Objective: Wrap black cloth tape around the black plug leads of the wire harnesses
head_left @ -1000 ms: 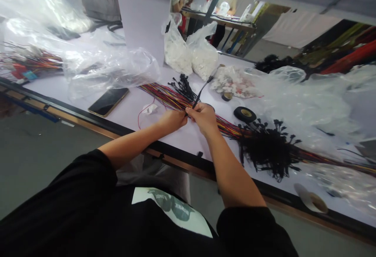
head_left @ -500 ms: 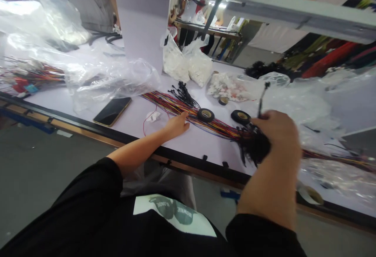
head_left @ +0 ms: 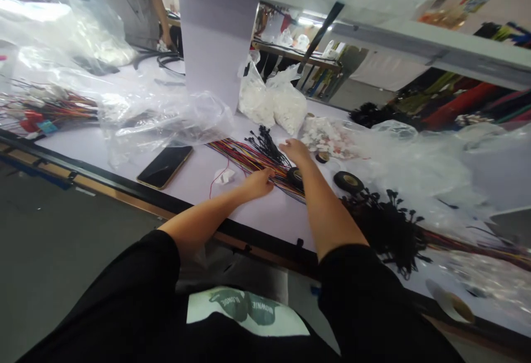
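Note:
A long bundle of coloured wires [head_left: 238, 155] lies across the table, red, yellow and dark strands together. My left hand [head_left: 258, 183] rests at its near side, fingers curled in against the strands; what they grip is hidden. My right hand [head_left: 296, 153] reaches over the bundle beside a small cluster of black-tipped leads [head_left: 267, 144]. Its fingers are drawn together, and anything between them is too small to make out. Under the right wrist, a roll of black tape [head_left: 295, 177] is partly covered. A larger heap of black connectors [head_left: 385, 230] sits right of my right forearm.
Another black tape roll [head_left: 348, 182] and a phone [head_left: 165, 167] lie on the table. Bags of white parts [head_left: 286, 103] stand behind, with clear plastic [head_left: 166, 122] to the left. A shelf [head_left: 373, 34] overhangs the back. A person [head_left: 128, 9] stands at far left.
My right hand has swung left from the large black heap, where it held up a black-tipped lead, to the small cluster. My left hand keeps its place by the wires. The view has shifted slightly.

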The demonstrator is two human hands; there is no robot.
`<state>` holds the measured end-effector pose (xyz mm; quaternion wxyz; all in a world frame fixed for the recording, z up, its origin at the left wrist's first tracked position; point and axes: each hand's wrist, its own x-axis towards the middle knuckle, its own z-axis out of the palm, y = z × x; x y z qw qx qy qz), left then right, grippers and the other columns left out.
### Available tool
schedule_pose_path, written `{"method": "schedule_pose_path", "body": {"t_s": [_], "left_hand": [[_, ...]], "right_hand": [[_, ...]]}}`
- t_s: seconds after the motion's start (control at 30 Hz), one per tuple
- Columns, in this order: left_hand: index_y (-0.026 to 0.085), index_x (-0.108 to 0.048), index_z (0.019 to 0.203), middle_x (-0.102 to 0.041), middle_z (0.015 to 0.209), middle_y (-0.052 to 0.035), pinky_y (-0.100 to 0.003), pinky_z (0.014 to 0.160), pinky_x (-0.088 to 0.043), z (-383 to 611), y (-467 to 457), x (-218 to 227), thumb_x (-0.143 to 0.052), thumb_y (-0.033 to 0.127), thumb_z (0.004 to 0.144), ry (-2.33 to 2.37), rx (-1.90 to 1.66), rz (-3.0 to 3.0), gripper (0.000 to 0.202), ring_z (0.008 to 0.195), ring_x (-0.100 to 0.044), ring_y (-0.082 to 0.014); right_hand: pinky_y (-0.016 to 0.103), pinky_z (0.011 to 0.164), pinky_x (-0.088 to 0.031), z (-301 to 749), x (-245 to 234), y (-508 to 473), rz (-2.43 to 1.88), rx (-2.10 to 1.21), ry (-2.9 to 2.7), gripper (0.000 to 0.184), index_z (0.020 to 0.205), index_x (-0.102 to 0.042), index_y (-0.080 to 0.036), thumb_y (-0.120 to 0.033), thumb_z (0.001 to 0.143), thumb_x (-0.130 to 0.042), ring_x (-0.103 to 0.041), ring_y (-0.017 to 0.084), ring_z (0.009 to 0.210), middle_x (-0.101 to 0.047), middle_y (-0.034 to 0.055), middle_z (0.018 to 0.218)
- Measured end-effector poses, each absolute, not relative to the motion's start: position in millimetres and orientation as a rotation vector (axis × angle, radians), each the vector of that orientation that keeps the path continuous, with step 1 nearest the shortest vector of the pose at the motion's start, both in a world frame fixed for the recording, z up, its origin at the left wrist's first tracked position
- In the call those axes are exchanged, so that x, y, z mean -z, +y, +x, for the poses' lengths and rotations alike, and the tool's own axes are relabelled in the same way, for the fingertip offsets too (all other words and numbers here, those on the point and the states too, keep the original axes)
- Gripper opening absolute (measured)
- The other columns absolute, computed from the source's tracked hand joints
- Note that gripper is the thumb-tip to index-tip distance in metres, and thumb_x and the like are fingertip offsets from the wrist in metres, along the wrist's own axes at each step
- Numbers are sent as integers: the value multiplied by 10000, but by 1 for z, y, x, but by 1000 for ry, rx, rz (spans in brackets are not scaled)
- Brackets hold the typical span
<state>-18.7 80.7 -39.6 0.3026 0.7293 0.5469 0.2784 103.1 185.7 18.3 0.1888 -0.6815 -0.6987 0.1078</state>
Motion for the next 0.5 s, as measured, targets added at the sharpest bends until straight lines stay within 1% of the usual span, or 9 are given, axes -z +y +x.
{"method": "schedule_pose_path", "body": {"t_s": [0.07,0.13,0.2,0.23,0.3,0.37,0.43,0.5], "left_hand": [[149,-576,1035,-668,952,-80,-289,836,-467,-21,83,40,-471,130,731,1386,-751,1950,321,905,-623,-192],[147,-598,972,-669,940,-74,-276,833,-466,-23,85,38,-486,111,712,1345,-755,1945,286,895,-619,-182],[147,-607,914,-668,898,-58,-258,793,-474,-24,85,36,-499,99,697,1336,-749,1928,247,847,-618,-164],[149,-605,898,-665,856,-44,-246,747,-481,-24,85,35,-500,98,696,1340,-744,1908,234,788,-617,-150],[151,-591,899,-633,737,-4,-223,602,-474,-23,85,32,-491,109,707,1341,-743,1791,221,605,-580,-111],[151,-574,903,-557,613,45,-196,460,-407,-24,85,29,-481,116,724,1309,-781,1600,205,430,-476,-70],[141,-565,866,-478,529,74,-177,408,-353,-27,86,25,-472,114,747,1251,-873,1403,153,359,-400,-46],[131,-554,825,-458,512,73,-164,444,-379,-30,89,18,-461,127,790,1176,-1011,1227,100,381,-425,-37]], "right_hand": [[276,718,-441,84,-3,205,-1903,-375,-1949,98,687,-660,-149,-217,632,-614,-622,195,804,-688,72,739],[264,632,-433,74,6,216,-1885,-447,-1911,27,578,-615,-149,-166,585,-635,-602,175,660,-634,38,584],[251,553,-406,73,5,219,-1844,-515,-1855,81,525,-566,-153,-134,568,-632,-541,138,534,-553,-8,480],[243,519,-390,74,1,219,-1816,-547,-1821,90,525,-551,-155,-131,576,-622,-501,117,488,-517,-29,455],[227,464,-357,80,-11,216,-1760,-599,-1747,78,558,-533,-160,-136,606,-590,-427,83,425,-465,-58,444],[211,429,-329,87,-27,210,-1712,-615,-1671,61,598,-514,-168,-137,629,-556,-379,61,399,-442,-73,461],[196,405,-302,92,-40,198,-1604,-652,-1590,74,617,-494,-175,-146,620,-562,-359,48,391,-439,-78,477],[189,383,-277,94,-45,178,-1414,-776,-1528,113,627,-489,-181,-171,591,-596,-356,42,384,-455,-78,488]]}}
